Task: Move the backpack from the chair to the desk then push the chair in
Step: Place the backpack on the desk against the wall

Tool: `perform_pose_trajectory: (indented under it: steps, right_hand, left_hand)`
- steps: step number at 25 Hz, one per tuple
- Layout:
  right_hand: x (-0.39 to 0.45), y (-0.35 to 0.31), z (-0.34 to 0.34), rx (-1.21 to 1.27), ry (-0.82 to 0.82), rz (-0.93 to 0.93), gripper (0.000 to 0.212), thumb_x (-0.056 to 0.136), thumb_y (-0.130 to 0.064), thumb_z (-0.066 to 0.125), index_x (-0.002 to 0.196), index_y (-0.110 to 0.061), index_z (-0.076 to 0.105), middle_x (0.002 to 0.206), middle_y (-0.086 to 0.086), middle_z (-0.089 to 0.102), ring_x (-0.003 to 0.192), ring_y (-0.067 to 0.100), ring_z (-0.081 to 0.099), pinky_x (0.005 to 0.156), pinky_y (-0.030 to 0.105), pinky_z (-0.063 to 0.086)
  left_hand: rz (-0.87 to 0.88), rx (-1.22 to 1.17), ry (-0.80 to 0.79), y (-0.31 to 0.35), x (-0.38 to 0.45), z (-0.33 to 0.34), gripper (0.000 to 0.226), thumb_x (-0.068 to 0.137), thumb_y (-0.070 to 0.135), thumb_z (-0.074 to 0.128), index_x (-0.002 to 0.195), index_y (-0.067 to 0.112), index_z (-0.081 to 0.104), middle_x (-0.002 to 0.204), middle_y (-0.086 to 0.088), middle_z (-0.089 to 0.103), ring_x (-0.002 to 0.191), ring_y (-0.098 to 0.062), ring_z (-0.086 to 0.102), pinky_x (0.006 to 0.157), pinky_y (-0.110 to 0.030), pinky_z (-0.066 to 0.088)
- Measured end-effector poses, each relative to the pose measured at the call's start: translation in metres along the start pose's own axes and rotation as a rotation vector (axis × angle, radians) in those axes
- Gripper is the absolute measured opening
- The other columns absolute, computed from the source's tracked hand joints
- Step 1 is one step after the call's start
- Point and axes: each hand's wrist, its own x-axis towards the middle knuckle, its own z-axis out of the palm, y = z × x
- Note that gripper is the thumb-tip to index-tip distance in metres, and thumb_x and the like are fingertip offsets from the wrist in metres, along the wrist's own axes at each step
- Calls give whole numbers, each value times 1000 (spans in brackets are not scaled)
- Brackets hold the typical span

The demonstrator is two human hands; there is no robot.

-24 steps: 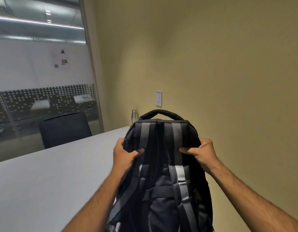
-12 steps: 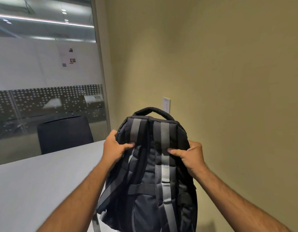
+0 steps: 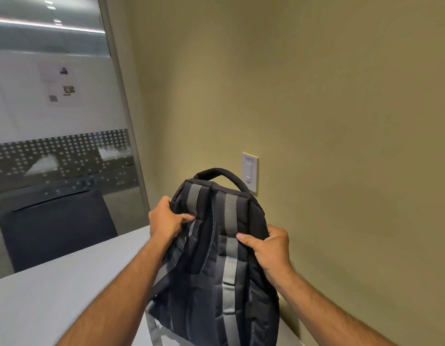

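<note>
A black backpack with grey straps stands upright at the right end of the white desk, straps facing me, close to the wall. My left hand grips its upper left side, thumb pressed on a strap. My right hand grips its upper right side, a little lower. Whether the bag's base rests fully on the desk is hidden at the bottom edge. The chair it came from is out of view.
A dark chair stands at the far side of the desk in front of a glass partition. A light switch sits on the tan wall just behind the backpack's handle.
The backpack and both hands have moved left and forward over the desk's end. The bag tilts slightly, with my right hand lower than my left. The bottle seen earlier is hidden.
</note>
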Motion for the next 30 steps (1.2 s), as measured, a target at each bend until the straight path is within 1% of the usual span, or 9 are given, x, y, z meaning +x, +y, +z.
perform_pose_trajectory:
  steps: [8,11,13,17,20,22,23,26,30]
  right_hand:
    - [51,46,31,-108,101,50,36,71,0,91,77,-33,77,80,-15,80,78,11,78,77,36,65]
    - [64,60,32,-143,157,46,34,71,-1,91,81,-30,78,80,-12,81,79,15,78,80,42,65]
    - [74,68,31,-154,203,39,30,70,-1,91,87,-24,81,82,-9,82,80,18,78,81,44,65]
    - [82,80,31,-162,247,49,42,71,-1,91,74,-40,76,78,-19,79,79,11,78,76,33,63]
    - [84,92,28,-147,271,80,45,71,1,90,68,-42,77,80,-17,80,79,10,78,74,30,62]
    - [84,98,25,-148,286,85,44,71,0,91,70,-42,77,82,-17,80,80,10,78,73,29,61]
    - [85,99,23,-167,290,81,43,71,-3,91,73,-42,76,82,-20,80,82,10,78,73,28,60]
    - [86,98,20,-263,272,59,45,68,-11,94,90,-44,73,90,-25,78,88,3,75,79,29,60]
    - [86,89,18,-445,248,-9,86,62,-23,98,137,-31,55,131,-13,67,119,12,64,105,41,54]
  left_hand:
    - [-19,-50,-129,-31,99,54,46,73,9,92,82,20,48,93,-5,64,93,-33,64,88,-54,58]
    - [-23,-101,-173,-39,117,78,49,75,7,90,80,27,46,88,0,61,83,-22,59,91,-54,57]
    - [-3,-135,-189,-42,128,95,48,74,7,90,81,29,48,86,5,61,78,-14,58,84,-48,56]
    - [-5,-181,-213,-47,141,118,41,75,9,90,97,16,57,96,-1,67,89,-22,64,82,-39,56]
    - [-6,-176,-252,-55,144,128,43,77,11,90,106,13,58,107,-6,67,99,-26,64,86,-37,56]
    - [2,-175,-289,-56,143,132,46,78,11,89,111,13,57,115,-6,66,105,-25,62,83,-27,53]
    - [7,-172,-304,-56,143,132,48,79,11,88,116,14,57,120,-6,65,108,-23,60,87,-26,52]
    - [19,-157,-322,-56,141,131,64,82,9,86,136,13,52,138,-9,60,123,-27,57,108,-46,48]
    - [123,-41,-360,-57,132,122,79,87,12,82,153,17,39,155,-10,50,142,-33,46,117,-52,37]
